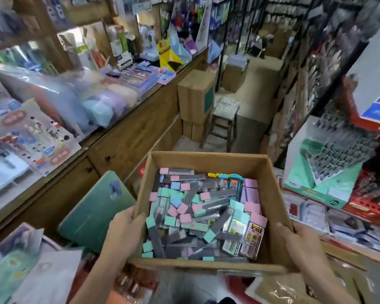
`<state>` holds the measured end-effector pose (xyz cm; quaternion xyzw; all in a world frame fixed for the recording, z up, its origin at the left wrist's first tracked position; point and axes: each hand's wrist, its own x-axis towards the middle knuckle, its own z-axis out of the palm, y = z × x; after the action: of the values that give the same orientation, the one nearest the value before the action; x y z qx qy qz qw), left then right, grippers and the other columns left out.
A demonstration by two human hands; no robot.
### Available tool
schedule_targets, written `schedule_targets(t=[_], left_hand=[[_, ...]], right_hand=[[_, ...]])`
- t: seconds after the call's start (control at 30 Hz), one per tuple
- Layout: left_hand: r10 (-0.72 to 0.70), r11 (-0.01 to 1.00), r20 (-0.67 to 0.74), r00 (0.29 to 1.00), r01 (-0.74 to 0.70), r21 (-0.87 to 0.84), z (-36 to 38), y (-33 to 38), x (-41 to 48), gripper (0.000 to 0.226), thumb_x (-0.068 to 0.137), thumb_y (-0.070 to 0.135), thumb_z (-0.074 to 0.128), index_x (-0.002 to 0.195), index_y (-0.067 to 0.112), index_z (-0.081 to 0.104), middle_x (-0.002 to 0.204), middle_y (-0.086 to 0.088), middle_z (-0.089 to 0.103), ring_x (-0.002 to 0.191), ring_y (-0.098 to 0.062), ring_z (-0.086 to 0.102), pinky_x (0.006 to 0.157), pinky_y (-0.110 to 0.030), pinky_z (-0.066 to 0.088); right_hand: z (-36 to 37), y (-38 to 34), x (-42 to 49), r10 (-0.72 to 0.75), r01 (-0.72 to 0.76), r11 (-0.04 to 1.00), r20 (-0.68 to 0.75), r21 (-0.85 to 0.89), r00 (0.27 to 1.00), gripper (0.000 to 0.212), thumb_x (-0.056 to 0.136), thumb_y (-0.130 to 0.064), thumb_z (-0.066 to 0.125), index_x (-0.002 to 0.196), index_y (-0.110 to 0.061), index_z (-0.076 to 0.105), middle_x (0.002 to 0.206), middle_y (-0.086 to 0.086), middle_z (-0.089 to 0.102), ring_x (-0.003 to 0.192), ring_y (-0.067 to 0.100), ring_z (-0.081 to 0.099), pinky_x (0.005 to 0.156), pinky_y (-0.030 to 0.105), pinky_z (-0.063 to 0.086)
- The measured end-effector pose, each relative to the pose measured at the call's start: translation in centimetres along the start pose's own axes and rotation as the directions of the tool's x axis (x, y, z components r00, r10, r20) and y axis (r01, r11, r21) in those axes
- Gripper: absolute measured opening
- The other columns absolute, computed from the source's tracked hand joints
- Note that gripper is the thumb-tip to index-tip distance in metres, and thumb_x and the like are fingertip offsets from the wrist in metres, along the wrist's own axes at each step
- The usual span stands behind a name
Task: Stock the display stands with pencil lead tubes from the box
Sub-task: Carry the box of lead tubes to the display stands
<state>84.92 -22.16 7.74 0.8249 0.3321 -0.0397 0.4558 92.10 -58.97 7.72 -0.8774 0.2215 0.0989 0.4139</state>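
Gripping the open cardboard box (208, 160) from both sides, the left hand (124, 232) clamps its left wall, thumb hooked over the rim, and the right hand (294, 242) clasps the right wall. Pencil lead tubes (198, 213) with pink, teal and blue caps lie jumbled inside. A green-and-white display stand (316, 183) sits to the right; a wooden stool (225, 119) stands in the aisle beyond.
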Motion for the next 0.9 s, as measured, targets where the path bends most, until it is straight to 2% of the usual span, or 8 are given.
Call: schedule_targets(t=[0.13, 0.27, 0.4, 0.5, 0.63, 0.73, 0.83, 0.9], left_hand=[[-0.01, 0.999, -0.032, 0.999, 0.011, 0.03, 1.6, 3.0, 6.6, 0.026, 0.093, 0.03, 0.054, 0.08, 0.013, 0.068, 0.068, -0.009, 0.069, 0.054, -0.025, 0.064, 0.052, -0.036, 0.051], [-0.05, 0.999, -0.052, 0.997, 0.051, 0.018, 3.8, 6.9, 12.5, 0.024, 0.097, 0.034, 0.056, 0.077, 0.026, 0.067, 0.072, -0.004, 0.071, 0.064, -0.026, 0.072, 0.06, -0.043, 0.062], [-0.057, 0.998, -0.066, 0.996, 0.058, 0.01, 5.4, 11.8, 17.3, 0.025, 0.098, 0.033, 0.056, 0.074, 0.036, 0.061, 0.076, -0.005, 0.073, 0.069, -0.028, 0.074, 0.06, -0.045, 0.062], [-0.057, 0.998, -0.066, 0.996, 0.057, -0.007, 6.3, 15.6, 21.1, 0.023, 0.098, 0.029, 0.057, 0.077, 0.034, 0.063, 0.077, -0.008, 0.074, 0.065, -0.03, 0.072, 0.051, -0.033, 0.054], [-0.07, 0.997, -0.06, 0.996, 0.069, -0.026, 7.4, 20.0, 26.3, 0.021, 0.099, 0.027, 0.057, 0.081, 0.028, 0.066, 0.074, -0.004, 0.073, 0.07, -0.032, 0.072, 0.051, -0.029, 0.051], [-0.052, 0.997, -0.046, 0.998, 0.049, -0.052, 8.7, 22.8, 30.8, 0.018, 0.1, 0.026, 0.058, 0.084, 0.027, 0.067, 0.067, 0.004, 0.072, 0.051, -0.016, 0.063, 0.044, -0.023, 0.048], [-0.042, 0.997, -0.034, 0.999, 0.04, -0.06, 10.0, 25.6, 36.2, 0.019, 0.1, 0.026, 0.059, 0.083, 0.028, 0.067, 0.065, -0.001, 0.071, 0.049, -0.014, 0.059, 0.042, -0.023, 0.046], [-0.035, 0.997, -0.021, 0.999, 0.033, -0.066, 10.8, 27.6, 39.9, 0.018, 0.1, 0.027, 0.059, 0.084, 0.027, 0.067, 0.069, -0.003, 0.072, 0.057, -0.022, 0.065, 0.047, -0.028, 0.048]], right_hand=[[1.0, -3.3, 6.1, -0.017, 0.017, 0.999, 0.01, -0.032, 1.0, 0.031, 0.097, -0.024, 0.064, 0.073, -0.006, 0.068, 0.06, 0.01, 0.067, 0.056, 0.026, 0.059, 0.053, 0.031, 0.038], [1.6, -6.5, 13.0, -0.056, 0.057, 0.998, 0.028, -0.04, 0.998, 0.029, 0.096, -0.021, 0.064, 0.071, -0.009, 0.067, 0.064, 0.005, 0.068, 0.063, 0.023, 0.063, 0.054, 0.029, 0.039], [1.4, -10.0, 20.4, -0.064, 0.066, 0.997, 0.049, -0.05, 0.997, 0.029, 0.097, -0.023, 0.065, 0.071, -0.01, 0.067, 0.068, 0.009, 0.066, 0.066, 0.027, 0.062, 0.056, 0.031, 0.041], [1.1, -13.1, 25.5, -0.071, 0.072, 0.997, 0.061, -0.022, 0.996, 0.03, 0.097, -0.021, 0.065, 0.068, -0.011, 0.068, 0.066, 0.009, 0.066, 0.066, 0.028, 0.062, 0.058, 0.032, 0.043], [1.0, -16.9, 31.3, -0.079, 0.081, 0.996, 0.076, -0.034, 0.994, 0.025, 0.097, -0.021, 0.063, 0.077, -0.009, 0.069, 0.07, 0.008, 0.067, 0.068, 0.026, 0.061, 0.06, 0.032, 0.044], [1.5, -19.2, 35.9, -0.06, 0.062, 0.998, 0.052, -0.032, 0.997, 0.031, 0.096, -0.025, 0.063, 0.07, -0.008, 0.067, 0.067, 0.01, 0.067, 0.068, 0.029, 0.063, 0.06, 0.034, 0.045], [2.4, -21.6, 40.6, -0.028, 0.029, 0.999, 0.027, -0.023, 0.999, 0.033, 0.096, -0.026, 0.063, 0.069, -0.007, 0.067, 0.067, 0.01, 0.067, 0.068, 0.03, 0.064, 0.061, 0.034, 0.046], [3.1, -23.4, 43.6, -0.025, 0.026, 1.0, 0.01, -0.013, 1.0, 0.034, 0.096, -0.024, 0.064, 0.067, -0.007, 0.066, 0.064, 0.01, 0.066, 0.065, 0.029, 0.063, 0.061, 0.034, 0.046]])
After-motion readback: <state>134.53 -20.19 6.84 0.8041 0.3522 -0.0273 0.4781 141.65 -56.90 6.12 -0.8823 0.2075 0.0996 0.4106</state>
